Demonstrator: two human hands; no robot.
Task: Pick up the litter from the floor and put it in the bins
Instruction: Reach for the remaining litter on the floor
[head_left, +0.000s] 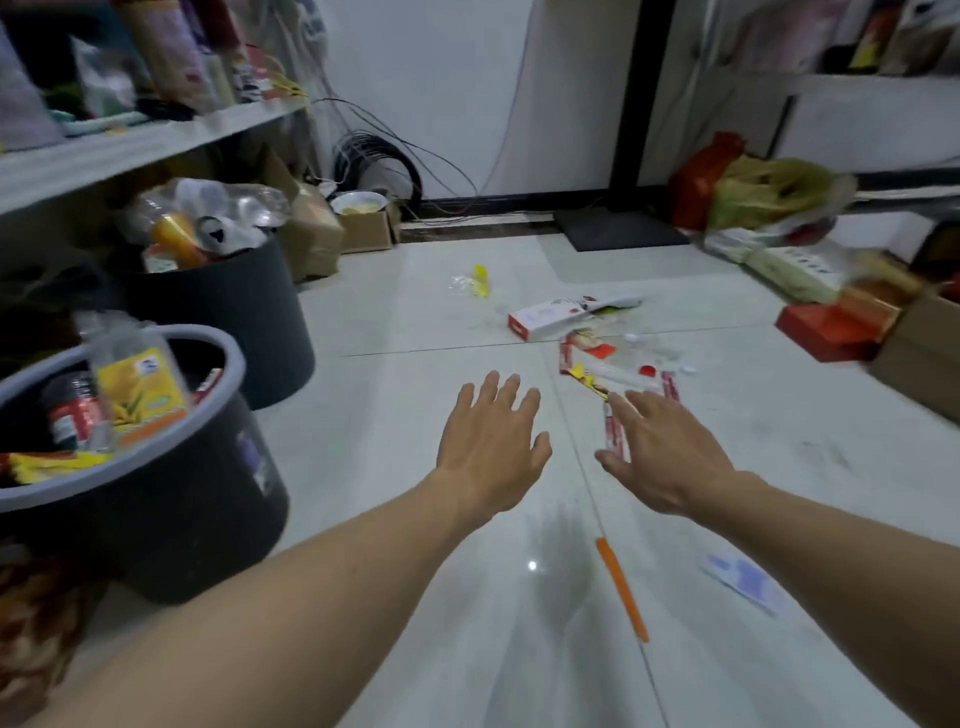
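Hands stretched forward, palms down, above a pale tiled floor (415, 332). The left hand (493, 441) held nothing, its fingers straight and spread over bare tile. The right hand (670, 457) was also open with fingers splayed, and a red-and-white sachet (613, 431) lay on the floor just beside its thumb; whether skin touched it could not be told. Just beyond the right fingertips sat a pile of wrappers (592, 364), and farther still a white-and-red carton (550, 318). A yellow-and-clear wrapper (475, 280) lay alone toward the far wall. Nearer than the hands, an orange stick (622, 587) lay along a tile joint, with a blurred blue-and-white packet (743, 582) to its right. At the left stood two dark round bins: the near bin (171, 499) with a grey rim, holding bottles and packets, and the far bin (244, 306), heaped with plastic rubbish. A cluttered shelf (130, 150) ran above both bins.
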